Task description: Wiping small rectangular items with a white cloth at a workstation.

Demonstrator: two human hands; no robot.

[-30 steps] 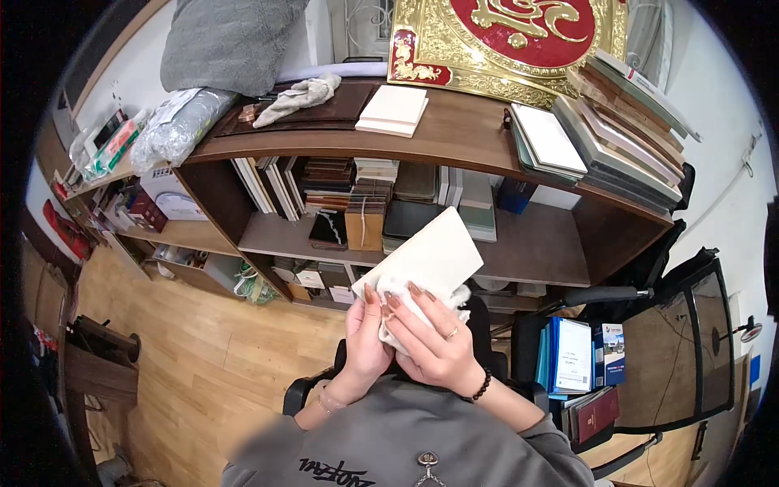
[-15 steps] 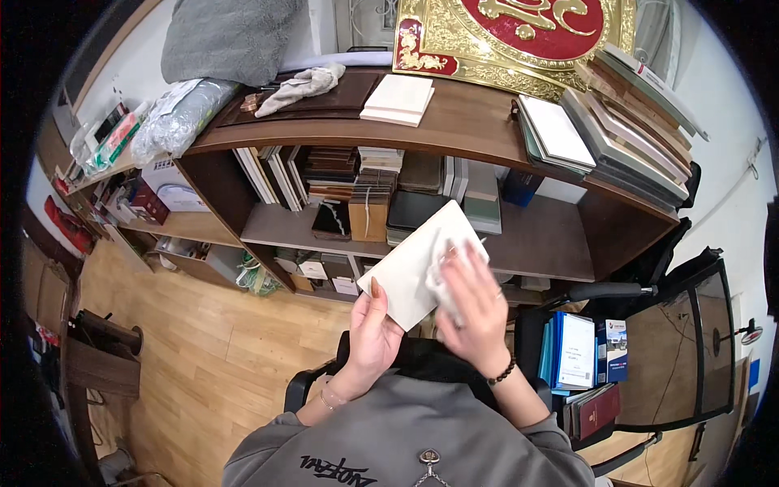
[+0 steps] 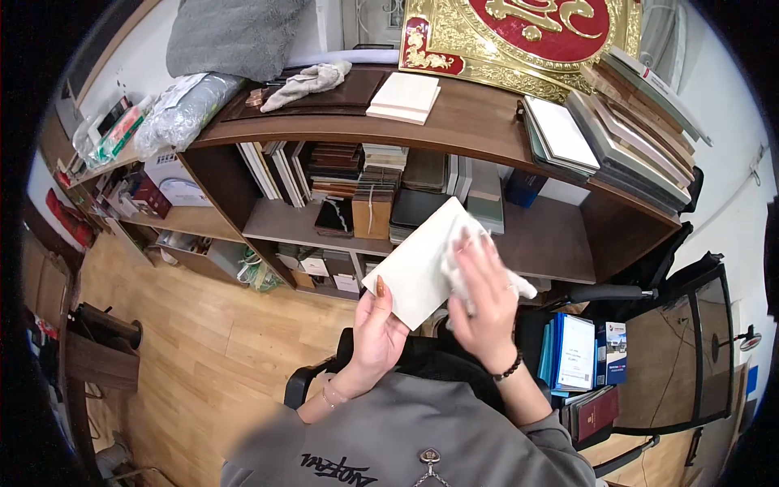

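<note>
A flat cream-white sample board [image 3: 418, 264] is held up in front of me, tilted, its face toward me. My left hand [image 3: 380, 333] grips its lower left corner, thumb on the face and the other fingers behind. A crumpled white cloth [image 3: 520, 285] is pressed to the board's right side under my right hand [image 3: 484, 300]. The fingers of that hand lie over the cloth, and part of the cloth sticks out to the right. My palm hides much of the cloth.
A brown shelf unit [image 3: 324, 130] spans ahead, with stacked sample boards on top and inside. On top lie two white boards [image 3: 404, 97], a grey rag [image 3: 307, 84] and a gold-and-red panel [image 3: 519, 49]. A black chair [image 3: 673, 349] with folders [image 3: 574, 353] stands right.
My right hand and the cloth have shifted slightly right across the board, and more cloth shows beyond the hand. The left hand keeps its hold on the corner.
</note>
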